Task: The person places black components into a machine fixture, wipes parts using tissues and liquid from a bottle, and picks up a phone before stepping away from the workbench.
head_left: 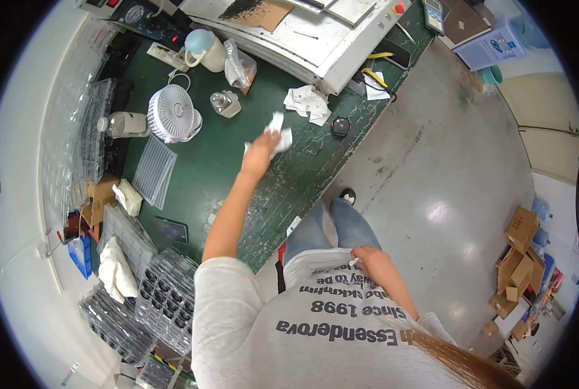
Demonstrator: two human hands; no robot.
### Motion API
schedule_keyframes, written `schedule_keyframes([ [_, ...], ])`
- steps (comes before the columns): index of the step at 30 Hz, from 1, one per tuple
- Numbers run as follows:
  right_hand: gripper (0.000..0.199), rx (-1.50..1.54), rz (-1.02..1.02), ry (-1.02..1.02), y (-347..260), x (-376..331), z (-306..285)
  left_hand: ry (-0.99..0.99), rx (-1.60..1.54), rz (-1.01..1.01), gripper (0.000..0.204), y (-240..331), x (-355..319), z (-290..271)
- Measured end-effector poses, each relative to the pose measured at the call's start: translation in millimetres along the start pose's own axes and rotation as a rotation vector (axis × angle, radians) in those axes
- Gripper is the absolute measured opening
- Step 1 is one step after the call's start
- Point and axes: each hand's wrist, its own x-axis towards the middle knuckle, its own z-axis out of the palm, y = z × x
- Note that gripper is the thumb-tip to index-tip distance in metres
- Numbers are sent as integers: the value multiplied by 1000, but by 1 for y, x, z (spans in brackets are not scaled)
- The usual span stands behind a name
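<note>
My left hand (260,154) is closed around a crumpled white tissue (280,141), over the green worktable (218,168). My right hand (374,264) rests against the front of my shirt, its fingers curled, with a small white bit at the fingertips that is too small to name. Beyond the left hand lies a heap of crumpled white paper (307,104). To its right sits a small black round device (341,127). A clear glass bottle with a metal top (224,104) stands further back on the left, near a white desk fan (171,114).
A white machine (328,58) takes up the far side. Yellow-handled pliers (375,76) and a dark phone (393,54) lie near the right edge. A jug (205,53), a plastic bag (240,67) and another phone (171,229) are on the table. Stacked clear trays (166,292) stand lower left.
</note>
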Motion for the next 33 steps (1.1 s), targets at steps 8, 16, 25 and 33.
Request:
schedule_keyframes([
  [8, 17, -24, -24, 13, 10, -5, -5, -204, -20, -360, 27, 20, -47, -66],
  [16, 16, -45, 30, 12, 14, -11, -2, 341, 57, -166, 42, -29, 67, -34],
  [25, 17, -12, -1, 3, 16, -5, -2, -174, 83, -41, 45, -1, -37, -20],
  [33, 17, -17, -9, 9, 13, -1, -5, 18, 130, -222, 41, -22, 24, -27],
])
